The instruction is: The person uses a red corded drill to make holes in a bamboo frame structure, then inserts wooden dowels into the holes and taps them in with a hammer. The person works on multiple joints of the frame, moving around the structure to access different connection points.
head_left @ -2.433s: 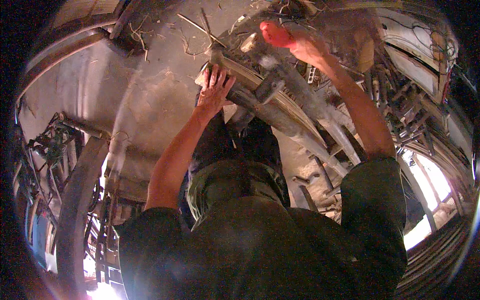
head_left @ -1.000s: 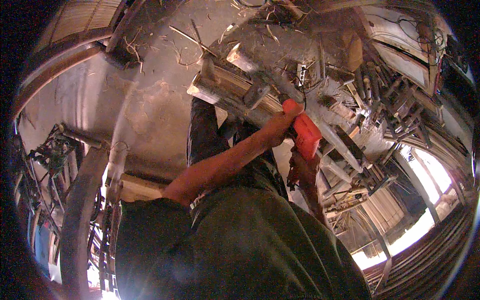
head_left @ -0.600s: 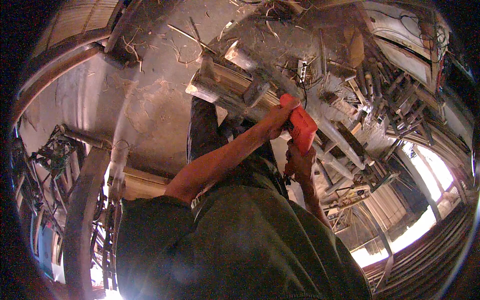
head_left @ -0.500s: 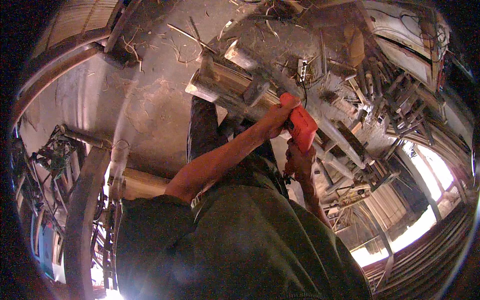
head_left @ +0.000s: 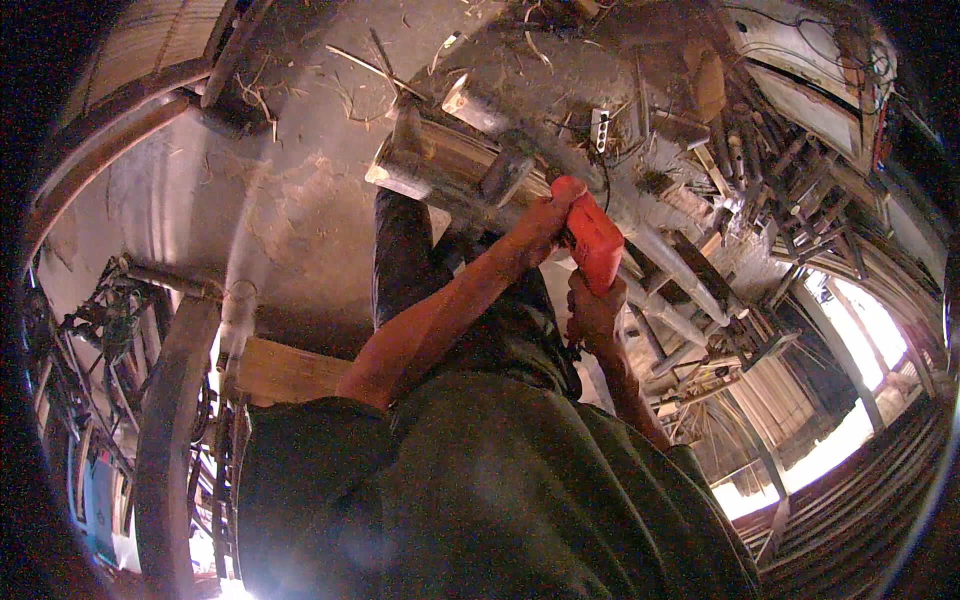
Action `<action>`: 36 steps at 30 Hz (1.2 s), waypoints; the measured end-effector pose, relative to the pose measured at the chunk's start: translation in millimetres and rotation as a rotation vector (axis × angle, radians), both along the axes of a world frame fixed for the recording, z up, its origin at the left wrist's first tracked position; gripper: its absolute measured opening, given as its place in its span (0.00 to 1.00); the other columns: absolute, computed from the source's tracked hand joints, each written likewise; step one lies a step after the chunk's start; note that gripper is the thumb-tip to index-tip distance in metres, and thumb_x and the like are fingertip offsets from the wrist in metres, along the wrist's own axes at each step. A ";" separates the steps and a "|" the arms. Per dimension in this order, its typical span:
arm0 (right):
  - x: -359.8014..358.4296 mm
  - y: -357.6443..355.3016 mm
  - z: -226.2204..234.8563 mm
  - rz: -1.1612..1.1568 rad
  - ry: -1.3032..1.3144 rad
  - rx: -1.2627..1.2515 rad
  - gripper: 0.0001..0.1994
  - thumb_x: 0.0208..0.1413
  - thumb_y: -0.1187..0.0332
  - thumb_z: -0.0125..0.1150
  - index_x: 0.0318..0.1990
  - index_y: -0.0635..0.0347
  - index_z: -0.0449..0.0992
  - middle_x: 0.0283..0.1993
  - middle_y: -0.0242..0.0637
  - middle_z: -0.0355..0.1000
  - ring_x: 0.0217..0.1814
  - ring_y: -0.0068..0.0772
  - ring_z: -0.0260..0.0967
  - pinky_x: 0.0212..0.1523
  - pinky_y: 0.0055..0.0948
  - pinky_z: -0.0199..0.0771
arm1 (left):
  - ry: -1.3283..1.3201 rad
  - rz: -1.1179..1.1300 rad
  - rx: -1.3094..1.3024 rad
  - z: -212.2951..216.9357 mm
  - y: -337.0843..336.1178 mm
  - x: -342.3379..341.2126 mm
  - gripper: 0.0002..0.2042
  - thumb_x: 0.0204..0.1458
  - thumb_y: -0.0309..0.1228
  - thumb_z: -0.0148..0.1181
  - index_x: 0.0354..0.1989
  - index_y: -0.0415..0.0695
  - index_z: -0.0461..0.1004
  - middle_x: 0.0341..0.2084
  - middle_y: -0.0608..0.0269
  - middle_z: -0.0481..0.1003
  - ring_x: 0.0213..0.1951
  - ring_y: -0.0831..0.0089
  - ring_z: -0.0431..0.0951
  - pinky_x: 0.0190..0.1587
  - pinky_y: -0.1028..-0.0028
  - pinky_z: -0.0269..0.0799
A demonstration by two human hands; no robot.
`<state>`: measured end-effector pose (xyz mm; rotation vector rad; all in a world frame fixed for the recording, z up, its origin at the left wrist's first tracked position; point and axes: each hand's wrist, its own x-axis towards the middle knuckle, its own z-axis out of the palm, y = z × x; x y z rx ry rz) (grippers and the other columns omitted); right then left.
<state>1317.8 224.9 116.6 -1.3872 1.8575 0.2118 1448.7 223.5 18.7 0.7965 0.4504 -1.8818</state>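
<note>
My left hand point(head_left: 540, 222) is closed around the top of a red power tool point(head_left: 592, 242), my forearm reaching up from the lower left. My right hand point(head_left: 594, 312) grips the tool from just below. The tool is pressed against a pale wooden frame point(head_left: 450, 170) of rails and crosspieces that lies on the floor in front of my legs. Long round rails point(head_left: 665, 275) of the frame run off to the right past the tool. Where the tool's tip meets the wood is hidden by my hands.
Straw and wood scraps litter the dusty concrete floor point(head_left: 300, 190). A heap of wooden furniture parts point(head_left: 760, 180) is stacked at the right. A flat wooden plank point(head_left: 285, 370) lies at my left, next to curved dark beams point(head_left: 165, 430). Bright daylight point(head_left: 850, 330) comes in at the right.
Earlier both hands were raised on the frame, the right one holding the red tool high. Now both grip the tool lower against the frame. Over the last second they barely shifted.
</note>
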 end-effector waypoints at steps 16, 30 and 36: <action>49.3 -59.5 39.1 0.012 0.034 0.208 0.09 0.48 0.66 0.59 0.27 0.62 0.69 0.19 0.32 0.66 0.15 0.24 0.63 0.16 0.27 0.63 | 0.028 0.150 0.066 -5.8 -24.9 -2.8 0.24 0.51 0.56 0.54 0.34 0.44 0.73 0.25 0.65 0.75 0.23 0.73 0.75 0.25 0.72 0.69; 47.0 -60.0 32.3 0.205 0.054 0.219 0.08 0.48 0.68 0.59 0.28 0.63 0.70 0.19 0.33 0.67 0.16 0.22 0.63 0.15 0.25 0.60 | 0.135 0.139 0.005 -9.9 -23.8 5.3 0.23 0.51 0.59 0.50 0.35 0.49 0.72 0.27 0.66 0.75 0.28 0.73 0.76 0.31 0.71 0.73; 63.4 -60.4 41.2 -0.020 -0.018 0.199 0.08 0.48 0.68 0.59 0.26 0.62 0.69 0.19 0.30 0.66 0.16 0.21 0.62 0.15 0.25 0.60 | 0.084 0.122 -0.098 -13.7 -24.3 7.1 0.27 0.50 0.63 0.46 0.35 0.48 0.73 0.27 0.65 0.76 0.28 0.72 0.76 0.32 0.68 0.74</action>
